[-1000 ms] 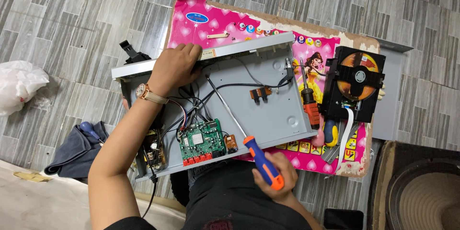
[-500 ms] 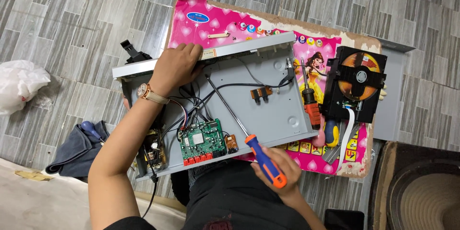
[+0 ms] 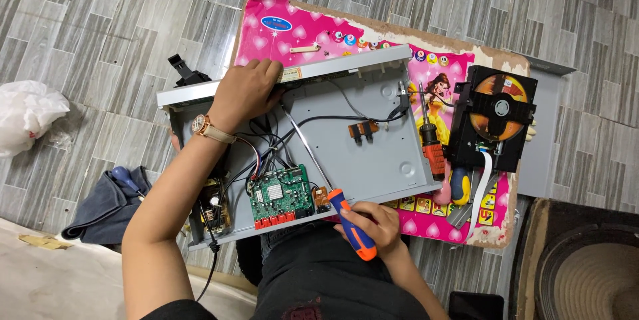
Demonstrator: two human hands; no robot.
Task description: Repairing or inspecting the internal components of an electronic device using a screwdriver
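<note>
The open metal chassis (image 3: 373,153) lies on the board (image 3: 399,47). In it, the circuit board (image 3: 281,195) sits at the near left. The disc drive (image 3: 496,120) lies right of it, 2 spare screwdrivers (image 3: 432,147) between them.

The supporting surface is a floor (image 3: 100,20) of grey wood-grain tiles. Directly on it lie a pink cartoon-printed board (image 3: 313,23) with chipped edges, a grey metal cover panel (image 3: 542,133) at the board's far right side, a crumpled white plastic bag (image 3: 23,117) at the left edge, a dark grey cloth (image 3: 100,210), and a speaker cabinet (image 3: 586,260) in the lower right corner.
</note>
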